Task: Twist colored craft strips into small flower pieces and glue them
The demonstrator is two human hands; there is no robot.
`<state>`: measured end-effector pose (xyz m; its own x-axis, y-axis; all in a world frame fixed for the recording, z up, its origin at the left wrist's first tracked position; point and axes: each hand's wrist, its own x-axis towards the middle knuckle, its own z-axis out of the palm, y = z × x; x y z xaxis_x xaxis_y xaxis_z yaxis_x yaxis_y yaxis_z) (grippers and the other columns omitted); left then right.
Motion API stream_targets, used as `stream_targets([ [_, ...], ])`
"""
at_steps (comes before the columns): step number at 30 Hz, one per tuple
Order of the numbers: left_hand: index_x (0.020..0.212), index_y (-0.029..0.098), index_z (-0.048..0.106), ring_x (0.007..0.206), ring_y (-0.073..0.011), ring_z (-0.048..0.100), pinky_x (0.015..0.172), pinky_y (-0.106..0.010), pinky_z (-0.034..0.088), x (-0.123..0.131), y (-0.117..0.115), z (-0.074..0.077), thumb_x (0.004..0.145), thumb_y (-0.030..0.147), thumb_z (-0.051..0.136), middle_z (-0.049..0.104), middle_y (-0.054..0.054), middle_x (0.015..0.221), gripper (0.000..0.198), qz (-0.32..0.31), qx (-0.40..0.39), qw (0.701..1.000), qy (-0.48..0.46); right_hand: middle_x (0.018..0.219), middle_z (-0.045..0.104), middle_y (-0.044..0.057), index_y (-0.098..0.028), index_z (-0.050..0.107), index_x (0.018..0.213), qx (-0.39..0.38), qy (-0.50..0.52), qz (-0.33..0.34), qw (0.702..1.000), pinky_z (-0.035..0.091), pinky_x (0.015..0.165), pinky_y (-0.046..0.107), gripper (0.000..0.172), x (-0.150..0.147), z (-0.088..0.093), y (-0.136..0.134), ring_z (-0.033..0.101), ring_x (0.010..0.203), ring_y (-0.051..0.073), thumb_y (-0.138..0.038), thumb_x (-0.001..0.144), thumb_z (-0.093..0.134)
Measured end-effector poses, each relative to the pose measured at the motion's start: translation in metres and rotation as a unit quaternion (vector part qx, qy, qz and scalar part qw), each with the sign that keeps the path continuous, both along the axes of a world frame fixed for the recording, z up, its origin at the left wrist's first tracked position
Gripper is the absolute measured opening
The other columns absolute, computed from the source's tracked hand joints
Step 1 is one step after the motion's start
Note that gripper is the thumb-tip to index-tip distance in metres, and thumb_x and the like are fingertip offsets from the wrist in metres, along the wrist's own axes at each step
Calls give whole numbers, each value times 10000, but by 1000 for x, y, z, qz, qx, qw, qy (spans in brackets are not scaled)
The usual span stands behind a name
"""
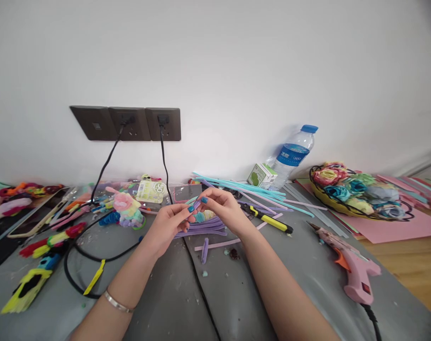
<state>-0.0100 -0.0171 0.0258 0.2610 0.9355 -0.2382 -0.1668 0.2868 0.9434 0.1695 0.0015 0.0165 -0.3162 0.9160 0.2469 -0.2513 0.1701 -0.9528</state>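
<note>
My left hand [169, 226] and my right hand [223, 207] meet over the middle of the grey mat [165, 303]. Both are closed in a pinch on a short purple pipe cleaner piece [197, 205] held between their fingertips. Just beneath them lies a small blue and yellow fuzzy bundle [203, 216] on a pile of purple pipe cleaners [204, 227]. A loose purple piece [204, 250] lies on the mat nearer to me. My left wrist wears a thin bracelet.
A pink glue gun [350, 265] lies at the right, a yellow utility knife [268, 219] beside my right hand. Long teal and lilac pipe cleaners [243, 188], a water bottle [293, 155], a basket of paper flowers [357, 192], black cables [94, 255] and colourful craft pieces [126, 208] surround the mat.
</note>
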Motion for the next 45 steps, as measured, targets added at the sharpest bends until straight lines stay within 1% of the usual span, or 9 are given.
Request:
stream_targets([
  [4,741,132,711,547,-83,513,510,-200,402,1,-1,0,654,437,788,649,-28,649,326,-12,11,1000,15,753,674,6,-184,656,825,-4,5,-3,1000,520,702,288,208,-1,-1,1,631,698,135,-348,771,772],
  [8,816,143,703,559,-113,547,507,-215,432,1,1,-2,682,402,753,660,-26,649,295,-1,97,991,88,696,640,-10,-178,640,773,-33,-15,-17,999,493,648,269,233,-1,-2,3,609,640,123,-355,736,787],
  [12,810,170,696,629,-151,609,556,-236,483,0,1,-7,687,332,723,687,-25,694,205,55,219,959,172,656,634,-14,-173,639,773,-51,-42,-12,998,475,628,266,240,-2,-3,2,604,613,127,-368,738,775],
  [15,778,176,701,663,-169,647,597,-249,507,0,0,-7,728,312,671,714,-36,730,148,64,265,938,213,662,639,-11,-172,638,790,-65,-38,-5,997,482,648,271,252,-3,-4,1,610,619,128,-390,753,760],
  [19,773,174,697,642,-167,655,569,-236,501,0,-1,-2,776,335,630,702,-30,678,175,54,249,947,194,701,637,2,-171,637,806,-63,-30,0,998,483,665,275,276,-4,-3,1,610,654,134,-424,775,744],
  [25,781,161,682,532,-114,552,467,-192,403,0,1,-3,783,419,666,675,-22,618,258,49,192,970,140,729,594,10,-176,631,804,25,-39,-45,998,454,644,281,284,-9,-1,-2,550,663,134,-452,821,698],
  [31,791,162,692,537,-110,543,495,-199,406,1,1,-6,781,417,681,672,-18,612,256,63,187,973,121,777,617,30,-200,663,789,59,-42,-80,994,465,689,316,258,-11,-4,-1,563,721,165,-451,801,718],
  [37,801,174,703,648,-163,647,591,-237,484,-1,1,-6,798,349,646,703,-26,668,184,77,254,950,166,692,610,19,-177,683,728,-65,8,-46,997,471,632,276,390,-6,-5,3,551,649,139,-562,784,692],
  [45,789,178,695,671,-169,678,580,-232,493,2,0,-3,791,328,630,729,-43,822,164,66,269,943,185,710,654,2,-139,686,711,-227,85,65,968,475,561,172,310,-2,-5,1,567,583,65,-399,672,850],
])
